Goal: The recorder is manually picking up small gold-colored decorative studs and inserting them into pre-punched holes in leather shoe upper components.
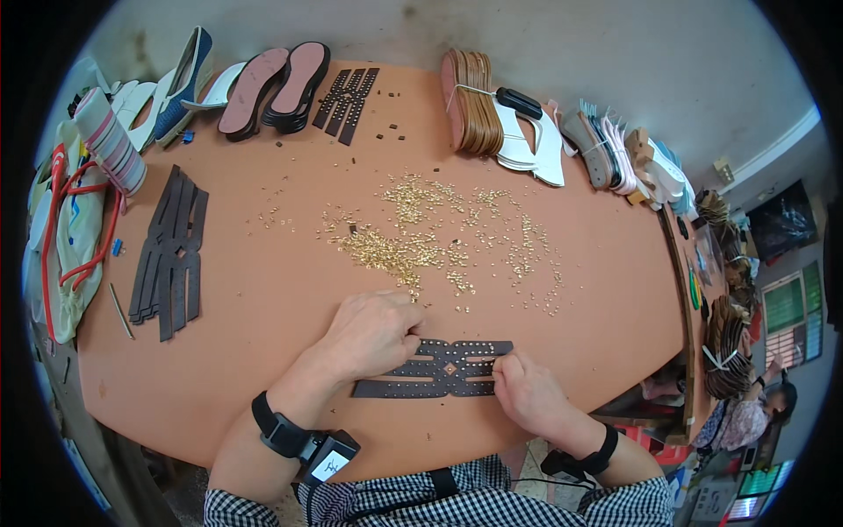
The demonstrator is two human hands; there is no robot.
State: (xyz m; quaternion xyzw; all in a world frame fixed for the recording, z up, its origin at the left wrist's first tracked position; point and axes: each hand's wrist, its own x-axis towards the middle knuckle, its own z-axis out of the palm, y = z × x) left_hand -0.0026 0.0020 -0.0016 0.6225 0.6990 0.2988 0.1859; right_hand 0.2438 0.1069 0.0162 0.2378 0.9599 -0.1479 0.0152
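- Nearest me: my checked clothing, cut off by the bottom edge, plus a black band with a boxy unit on each wrist.
- My right hand has thumb and fingers closed on the right end of the dark strap piece, so that tip's covered up.
- My left hand is curled over the piece's upper left, knuckles up. Honestly can't tell if it's pinching anything, fingertips are hidden.
- The piece itself lies flat-ish on the tan table right in front of me, studs dotted along its strips, little diamond hole mid-way.
- Just past my hands: loose gold studs, too tiny and heaped to count.
- Off left, a stack of dark strap pieces, overlapping, so no idea how many.
- Far side: pink-topped soles and a tied sole bundle.
- Way off right, a person, small and blurry.
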